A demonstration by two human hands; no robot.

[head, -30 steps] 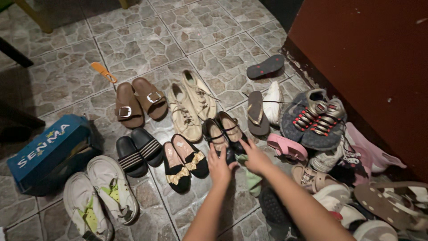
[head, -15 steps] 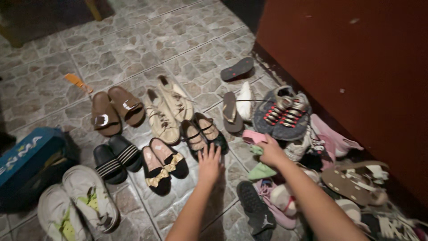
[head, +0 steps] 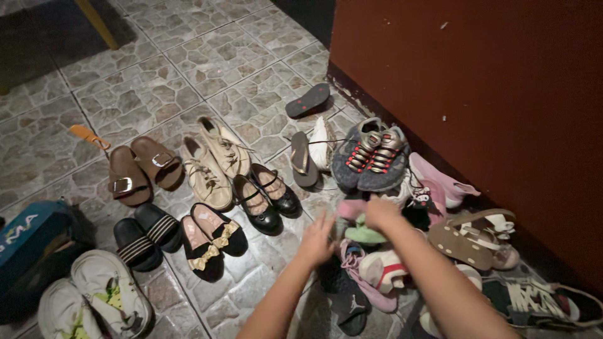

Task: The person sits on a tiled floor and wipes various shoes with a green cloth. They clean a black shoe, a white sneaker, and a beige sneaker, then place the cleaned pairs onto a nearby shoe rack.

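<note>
My left hand (head: pixel 318 238) hovers with fingers spread over the tiled floor, just right of a pair of black strap shoes (head: pixel 265 196). My right hand (head: pixel 381 212) reaches into a jumbled heap of shoes by the wall, its fingers curled on something pink and green (head: pixel 359 231); whether it grips it is unclear. Grey sneakers with red lacing (head: pixel 367 156) lie just beyond that hand. A white shoe with a red stripe (head: pixel 383 269) sits under my right forearm.
Pairs stand lined up on the floor: brown buckle sandals (head: pixel 139 169), cream lace-up shoes (head: pixel 212 163), black striped slides (head: pixel 146 233), black flats with gold bows (head: pixel 210 238), white sneakers (head: pixel 94 301). A blue shoebox (head: pixel 28 242) lies at left. A dark red wall (head: pixel 477 81) bounds the right.
Both hands have shifted right, from the black strap shoes toward the heap by the wall. The camera view has also swung to the right.
</note>
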